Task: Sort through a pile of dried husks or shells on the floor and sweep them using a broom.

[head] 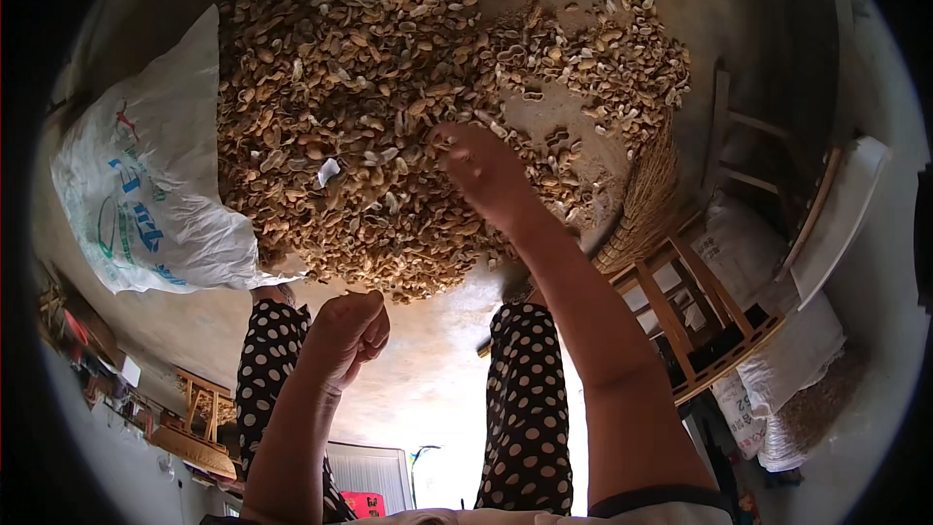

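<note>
A wide heap of peanut shells and peanuts (350, 102) lies spread over the floor. My right hand (474, 164) is over the heap's middle, fingers curled down at the shells; whether it holds one cannot be made out. My left hand (351, 339) is curled nearer my body, just past the heap's near edge between my knees, its thumb against the bent forefinger. Something small may be at its fingertips, too small to tell. A white woven plastic sack (160, 182) bearing writing lies along the heap's left side. A scrap of white material (329, 172) rests on the shells.
A straw broom (641, 197) lies at the heap's right edge. Beside it are a wooden chair-like frame (700, 313) and several filled sacks (794, 350). A wooden stool (198, 415) is at lower left. My legs in dotted trousers (526, 408) stand either side of the near floor.
</note>
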Demonstrator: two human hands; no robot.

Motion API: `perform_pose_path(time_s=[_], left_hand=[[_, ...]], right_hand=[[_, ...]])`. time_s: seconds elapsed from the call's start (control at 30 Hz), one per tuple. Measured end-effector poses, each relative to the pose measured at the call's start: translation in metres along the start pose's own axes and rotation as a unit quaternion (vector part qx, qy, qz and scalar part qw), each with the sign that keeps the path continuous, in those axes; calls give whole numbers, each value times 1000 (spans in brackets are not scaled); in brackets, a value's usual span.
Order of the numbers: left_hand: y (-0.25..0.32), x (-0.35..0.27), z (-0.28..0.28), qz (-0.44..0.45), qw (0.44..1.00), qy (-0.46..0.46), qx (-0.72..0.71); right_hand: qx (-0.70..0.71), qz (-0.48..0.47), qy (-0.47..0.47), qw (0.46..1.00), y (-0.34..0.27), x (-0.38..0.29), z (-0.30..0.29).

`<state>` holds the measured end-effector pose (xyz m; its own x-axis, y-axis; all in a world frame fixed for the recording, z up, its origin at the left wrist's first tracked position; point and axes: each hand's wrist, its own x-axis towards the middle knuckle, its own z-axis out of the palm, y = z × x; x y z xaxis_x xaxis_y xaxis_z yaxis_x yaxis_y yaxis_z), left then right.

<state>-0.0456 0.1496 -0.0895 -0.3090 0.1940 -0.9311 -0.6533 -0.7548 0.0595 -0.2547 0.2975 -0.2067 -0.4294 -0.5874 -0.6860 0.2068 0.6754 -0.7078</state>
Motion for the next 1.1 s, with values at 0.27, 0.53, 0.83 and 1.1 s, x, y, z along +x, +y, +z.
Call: perform_pose_path(time_s=[0.27,0.53,0.83,1.1], left_hand=[[1,3,1,-9,1000,-21,-9],[7,-5,-10,15,1000,-10,-18],[12,-12,-22,-4,998,-18,-54],[18,-15,-29,-2,999,4,-47]], right_hand=[[-216,-160,334,903,-2,120,-27],[-312,-106,-67,942,-12,41,72],[-196,-146,185,952,-1,104,40],[-180,-104,128,970,-89,142,132]])
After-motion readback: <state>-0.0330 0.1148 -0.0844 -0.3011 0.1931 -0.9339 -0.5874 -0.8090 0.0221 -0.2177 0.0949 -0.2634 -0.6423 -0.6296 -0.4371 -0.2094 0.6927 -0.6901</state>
